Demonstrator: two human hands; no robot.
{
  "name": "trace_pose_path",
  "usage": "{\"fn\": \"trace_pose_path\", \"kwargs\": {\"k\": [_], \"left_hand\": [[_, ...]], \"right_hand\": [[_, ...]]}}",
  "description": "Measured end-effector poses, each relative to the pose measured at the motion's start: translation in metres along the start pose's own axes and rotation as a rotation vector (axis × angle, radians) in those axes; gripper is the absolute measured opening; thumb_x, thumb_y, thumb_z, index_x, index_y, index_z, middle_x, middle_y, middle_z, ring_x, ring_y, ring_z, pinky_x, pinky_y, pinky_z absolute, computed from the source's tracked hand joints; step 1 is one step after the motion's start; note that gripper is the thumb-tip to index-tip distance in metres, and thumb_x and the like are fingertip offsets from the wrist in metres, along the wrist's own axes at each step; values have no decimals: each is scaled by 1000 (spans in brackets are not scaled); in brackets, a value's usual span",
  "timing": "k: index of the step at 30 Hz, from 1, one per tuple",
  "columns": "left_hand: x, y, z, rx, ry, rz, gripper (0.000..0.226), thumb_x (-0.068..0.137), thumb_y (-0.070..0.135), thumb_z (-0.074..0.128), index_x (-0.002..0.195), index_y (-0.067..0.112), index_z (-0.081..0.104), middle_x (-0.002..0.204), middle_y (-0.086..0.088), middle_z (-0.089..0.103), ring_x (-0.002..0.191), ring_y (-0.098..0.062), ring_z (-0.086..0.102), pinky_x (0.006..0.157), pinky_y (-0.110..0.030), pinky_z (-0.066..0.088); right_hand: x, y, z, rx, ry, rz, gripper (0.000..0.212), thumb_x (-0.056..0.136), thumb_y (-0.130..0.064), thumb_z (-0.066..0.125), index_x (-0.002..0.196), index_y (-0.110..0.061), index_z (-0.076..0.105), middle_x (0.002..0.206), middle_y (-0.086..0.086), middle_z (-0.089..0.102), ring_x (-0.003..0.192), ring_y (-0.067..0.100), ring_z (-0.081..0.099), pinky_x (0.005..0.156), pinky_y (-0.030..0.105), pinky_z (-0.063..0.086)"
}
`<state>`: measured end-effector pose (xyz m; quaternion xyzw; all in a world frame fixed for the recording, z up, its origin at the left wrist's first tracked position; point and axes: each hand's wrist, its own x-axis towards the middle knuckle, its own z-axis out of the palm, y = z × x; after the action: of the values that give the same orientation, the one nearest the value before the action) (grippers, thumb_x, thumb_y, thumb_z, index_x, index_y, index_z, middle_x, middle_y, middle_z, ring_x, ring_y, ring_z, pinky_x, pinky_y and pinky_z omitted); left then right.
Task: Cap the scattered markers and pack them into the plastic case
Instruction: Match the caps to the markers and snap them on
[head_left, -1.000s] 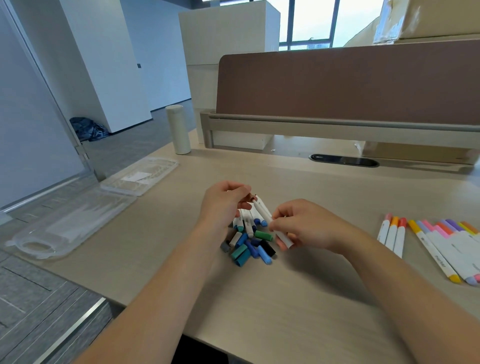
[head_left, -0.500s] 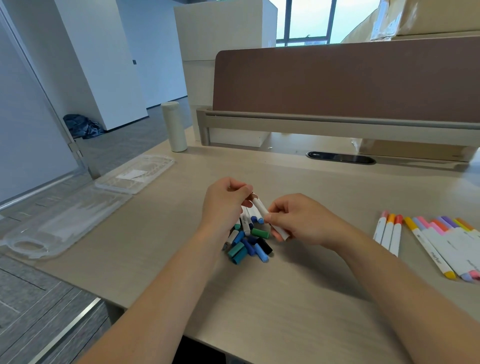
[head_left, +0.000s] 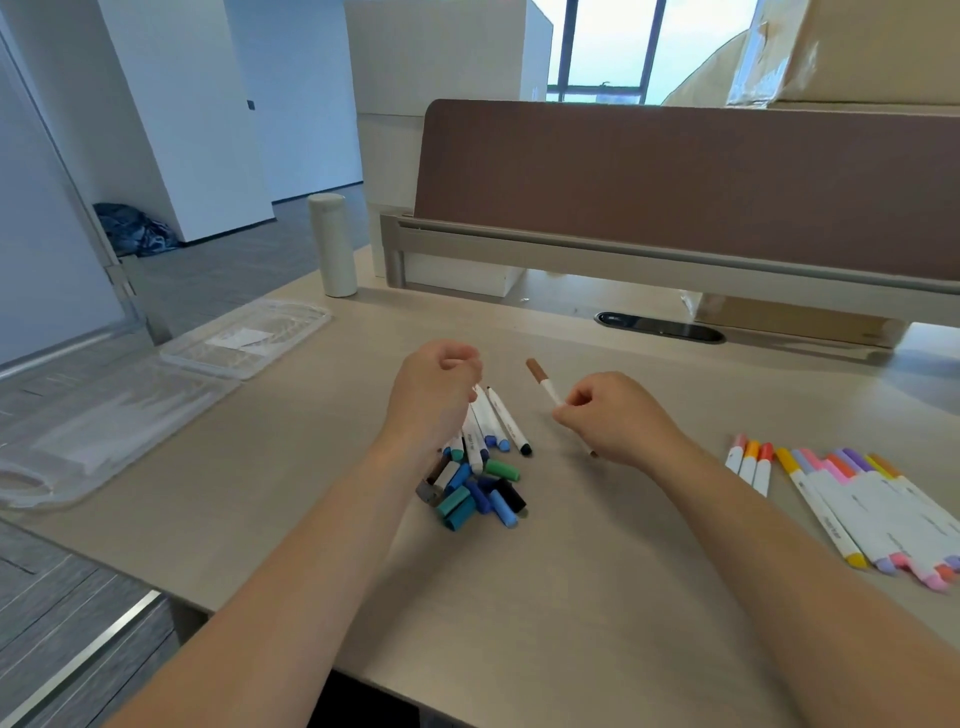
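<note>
Beige desk (head_left: 571, 597), open clear plastic case (head_left: 171, 374) far left. Right hand (head_left: 618, 415) pinching brown-capped marker (head_left: 545, 387); left hand (head_left: 436, 389) curled shut above loose caps and markers pile (head_left: 478, 467), contents unclear. Capped markers row (head_left: 852, 499) at right.

Left hand (head_left: 434, 387) loosely fisted; right hand (head_left: 618, 418) in a pinching grip, forearms converging

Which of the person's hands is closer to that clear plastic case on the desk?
Left. The left hand hovers over the marker pile, nearest the plastic case at the desk's left edge; the right hand, holding a brown-capped marker, sits farther away.
</note>
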<state>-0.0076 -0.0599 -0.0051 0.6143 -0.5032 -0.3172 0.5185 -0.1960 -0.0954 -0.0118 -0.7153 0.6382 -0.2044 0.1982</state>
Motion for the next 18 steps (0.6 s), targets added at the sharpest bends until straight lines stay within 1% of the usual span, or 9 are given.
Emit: {"fn": "trace_pose_path", "kwargs": {"k": [2,4,5,7,10,12,14,17,18], "left_hand": [[1,0,-3,6,-25,-18,17,97,22,54,107,19,67,89,5,71,73,-9,62,66,-28,48],[1,0,-7,18,-43,-23,16,96,20,54,99,19,69,83,4,72,70,-10,61,64,-29,46],[1,-1,-9,30,-46,-23,16,96,19,54,97,20,70,83,3,72,70,-11,61,64,-29,46],[-1,-2,-13,56,-51,-17,17,95,19,53,96,20,70,82,4,72,69,-11,60,62,-28,46],[-2,-6,-20,85,-51,-3,16,94,20,55,92,20,70,81,3,71,67,-10,59,59,-26,45],[-2,-9,-24,107,-44,8,14,94,20,56,90,20,70,82,2,72,66,-10,58,60,-26,44],[-2,-11,-26,124,-41,10,14,93,21,57,89,21,70,80,2,71,66,-12,57,60,-27,46],[-2,-12,-27,151,-42,18,14,94,23,57,90,22,70,77,5,70,64,-13,55,59,-28,47],[-3,-12,-27,155,-43,20,14,94,24,56,90,22,70,77,5,70,64,-13,55,58,-27,47]], "right_hand": [[10,2,7,-128,2,38,22,88,-30,63,81,-10,70,75,8,66,70,26,63,60,32,45],[18,3,14,-209,-19,58,21,87,-31,64,85,-11,69,79,6,65,73,23,62,62,32,48],[20,3,18,-241,-25,64,19,86,-31,64,86,-13,68,81,5,66,74,23,62,65,33,50],[23,2,21,-302,-19,66,17,86,-31,65,88,-14,66,82,4,64,76,23,62,64,33,50],[25,-2,22,-368,8,74,20,86,-35,64,87,-16,64,79,2,63,73,21,60,58,30,45],[25,-9,23,-400,70,45,21,88,-37,61,86,-16,61,78,2,63,71,20,59,55,30,40],[28,-20,28,-391,119,-34,18,92,-32,58,87,-16,62,82,2,64,74,21,60,56,30,41],[32,-38,39,-328,35,-62,7,89,-16,60,85,-14,66,83,2,66,74,21,62,66,33,54],[32,-42,42,-324,0,-51,8,87,-12,60,81,-14,65,79,2,64,72,20,61,64,32,53]]}}
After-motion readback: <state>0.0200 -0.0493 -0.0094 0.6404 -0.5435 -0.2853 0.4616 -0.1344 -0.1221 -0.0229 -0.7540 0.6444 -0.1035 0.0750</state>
